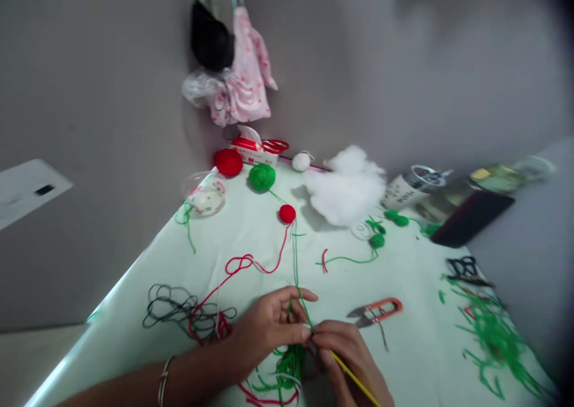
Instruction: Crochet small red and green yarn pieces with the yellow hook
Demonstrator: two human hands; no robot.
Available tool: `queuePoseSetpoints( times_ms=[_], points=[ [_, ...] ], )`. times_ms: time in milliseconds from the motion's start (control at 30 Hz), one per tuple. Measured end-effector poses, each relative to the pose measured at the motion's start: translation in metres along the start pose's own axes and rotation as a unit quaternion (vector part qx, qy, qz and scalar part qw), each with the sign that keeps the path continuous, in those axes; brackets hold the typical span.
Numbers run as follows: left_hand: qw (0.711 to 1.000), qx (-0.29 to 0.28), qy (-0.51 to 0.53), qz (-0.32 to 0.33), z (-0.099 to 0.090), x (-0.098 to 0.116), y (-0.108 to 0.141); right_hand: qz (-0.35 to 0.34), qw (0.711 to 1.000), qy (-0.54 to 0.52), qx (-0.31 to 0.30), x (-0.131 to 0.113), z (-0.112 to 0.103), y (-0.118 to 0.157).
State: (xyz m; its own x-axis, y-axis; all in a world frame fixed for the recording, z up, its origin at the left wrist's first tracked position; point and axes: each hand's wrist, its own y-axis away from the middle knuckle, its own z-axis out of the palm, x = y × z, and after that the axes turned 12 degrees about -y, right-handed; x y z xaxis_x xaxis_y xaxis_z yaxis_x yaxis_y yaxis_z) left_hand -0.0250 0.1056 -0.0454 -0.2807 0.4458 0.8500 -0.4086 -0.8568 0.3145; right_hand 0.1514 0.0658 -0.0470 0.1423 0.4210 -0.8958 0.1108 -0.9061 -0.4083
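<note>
Near the bottom centre, my left hand (280, 323) pinches green yarn (296, 275) between thumb and fingers, its index finger stretched out to the right. My right hand (350, 359) is closed around a thin yellow-handled tool (354, 378), probably a crochet hook; its tip is hidden between the fingertips of both hands. The two hands meet there. Below them hangs a bundle of green strands (289, 365), with white and red yarn around it. Two green strands run up from the hands towards a small red ball (287, 214).
Orange-handled thread snips (381, 311) lie right of my hands. Dark tangled yarn (173, 306) lies left. Behind are a green yarn ball (262, 177), a red yarn ball (228, 162), white stuffing (345, 189) and a clear bowl (208, 199). Green scraps (502, 335) cover the right side.
</note>
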Motion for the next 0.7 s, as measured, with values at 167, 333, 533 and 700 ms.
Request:
queuePoseSetpoints(
  times_ms=[167, 333, 533, 700],
  points=[
    [0.999, -0.022, 0.017, -0.027, -0.001, -0.008, -0.005, -0.112, 0.990, 0.073, -0.051, 0.009, -0.009, -0.008],
    [0.994, 0.047, 0.080, -0.054, -0.006, 0.011, -0.009, -0.095, 0.985, 0.106, -0.094, 0.009, -0.027, -0.015],
    [0.963, 0.180, 0.199, 0.028, -0.030, 0.049, -0.003, -0.154, 0.932, 0.114, -0.309, -0.002, -0.009, -0.018],
    [0.957, 0.187, 0.208, 0.080, -0.015, 0.063, 0.016, -0.121, 0.900, 0.190, -0.374, 0.003, 0.019, 0.002]
  ],
)
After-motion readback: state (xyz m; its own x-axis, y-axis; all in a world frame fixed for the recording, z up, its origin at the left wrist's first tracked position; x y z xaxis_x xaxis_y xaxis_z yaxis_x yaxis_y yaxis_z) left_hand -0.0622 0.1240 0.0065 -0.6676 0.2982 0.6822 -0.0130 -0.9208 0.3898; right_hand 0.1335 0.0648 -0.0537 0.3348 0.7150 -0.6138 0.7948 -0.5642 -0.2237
